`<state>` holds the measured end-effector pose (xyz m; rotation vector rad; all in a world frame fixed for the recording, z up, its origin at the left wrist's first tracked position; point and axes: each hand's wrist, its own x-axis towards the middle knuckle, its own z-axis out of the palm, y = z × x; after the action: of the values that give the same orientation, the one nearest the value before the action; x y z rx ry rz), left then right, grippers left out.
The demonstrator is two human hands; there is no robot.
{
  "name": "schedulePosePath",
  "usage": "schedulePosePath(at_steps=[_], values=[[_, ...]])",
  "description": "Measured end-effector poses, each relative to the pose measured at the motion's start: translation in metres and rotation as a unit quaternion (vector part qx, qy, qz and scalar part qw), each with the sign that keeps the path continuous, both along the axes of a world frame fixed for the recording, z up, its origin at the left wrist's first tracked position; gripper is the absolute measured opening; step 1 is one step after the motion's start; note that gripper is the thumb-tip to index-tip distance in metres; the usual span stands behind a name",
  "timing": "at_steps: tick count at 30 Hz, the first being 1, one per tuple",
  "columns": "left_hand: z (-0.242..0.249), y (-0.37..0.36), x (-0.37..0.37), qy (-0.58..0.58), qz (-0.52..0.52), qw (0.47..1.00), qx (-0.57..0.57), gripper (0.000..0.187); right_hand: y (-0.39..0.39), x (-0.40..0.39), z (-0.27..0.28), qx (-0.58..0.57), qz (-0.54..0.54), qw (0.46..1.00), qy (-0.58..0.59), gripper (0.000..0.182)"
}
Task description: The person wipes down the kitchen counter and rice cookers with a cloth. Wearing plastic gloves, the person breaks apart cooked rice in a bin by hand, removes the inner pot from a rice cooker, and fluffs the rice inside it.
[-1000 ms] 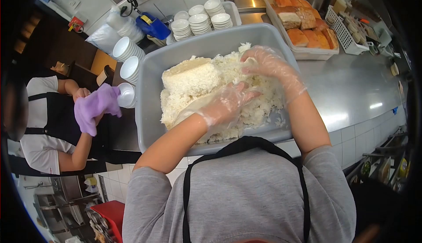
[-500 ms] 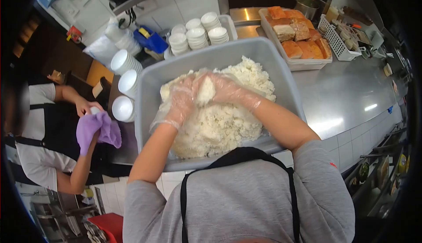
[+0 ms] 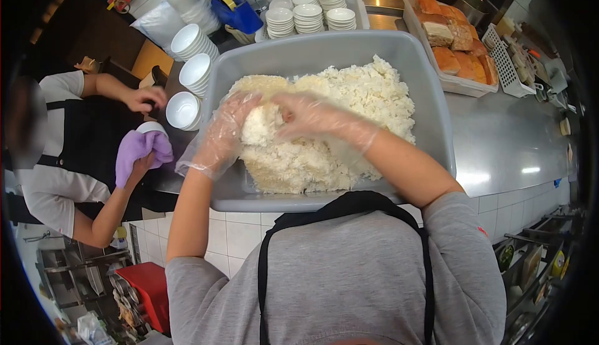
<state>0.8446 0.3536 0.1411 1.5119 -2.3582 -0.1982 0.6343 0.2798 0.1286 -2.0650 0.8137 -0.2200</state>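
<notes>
Taking the grey plastic tub (image 3: 274,204) as our clock dial, with twelve o'clock at its far side, we find a rough clump of white rice (image 3: 261,126) near nine o'clock, between the two hands. It sits over a broad mass of loose white rice (image 3: 371,95) that spreads toward one o'clock.

The left hand (image 3: 228,126) is at the clump's nine o'clock side, its fingers curved around it in a cupped grasp. The right hand (image 3: 310,117) is at its three o'clock side, bent inward and blurred; whether it grips the clump we cannot tell. Both wear clear plastic gloves (image 3: 212,154) (the left cuff flares loosely over the tub's rim). We see the left forearm point between twelve and one, the right toward ten.

Around the tub on the steel table (image 3: 490,136), we count three stacks of deep white bowls (image 3: 196,70) toward ten o'clock, six stacks of small white dishes (image 3: 308,19) on one pale tray (image 3: 364,23) near twelve, and one pale plastic container (image 3: 471,88) of orange-brown blocks (image 3: 462,33) at two. At nine o'clock we see one other person (image 3: 68,129) with a purple cloth (image 3: 140,151) around one white bowl (image 3: 151,128).
</notes>
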Motion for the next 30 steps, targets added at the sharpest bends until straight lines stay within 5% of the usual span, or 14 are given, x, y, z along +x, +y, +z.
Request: schedulePosePath(at_steps=[5,7,12,18,24,26,30], values=[[0.043,0.029,-0.026,-0.083,0.025,0.996,-0.016,0.068,-0.043,-0.057,-0.023,-0.235,0.006,0.949,0.211,0.061],[0.062,0.028,-0.037,-0.065,0.015,0.998,0.015,0.063,-0.052,-0.069,-0.016,-0.083,-0.076,0.971,0.213,0.056],[0.060,0.016,-0.053,-0.117,-0.004,0.993,0.029,0.049,-0.084,-0.031,-0.021,-0.136,-0.084,0.962,0.222,0.053],[0.054,0.023,-0.043,0.000,0.029,0.999,0.038,0.037,-0.111,-0.008,-0.066,-0.237,-0.045,0.955,0.172,0.051],[0.019,0.024,-0.059,0.033,0.053,0.997,-0.047,0.035,-0.130,0.021,-0.095,-0.150,-0.033,0.970,0.189,0.051],[0.017,0.014,-0.062,0.022,0.059,0.996,-0.061,0.036,-0.113,0.009,-0.049,-0.050,-0.087,0.964,0.246,0.047],[0.019,0.001,-0.065,0.040,0.056,0.997,-0.045,0.040,-0.110,-0.023,-0.044,-0.088,-0.025,0.978,0.185,0.049]])
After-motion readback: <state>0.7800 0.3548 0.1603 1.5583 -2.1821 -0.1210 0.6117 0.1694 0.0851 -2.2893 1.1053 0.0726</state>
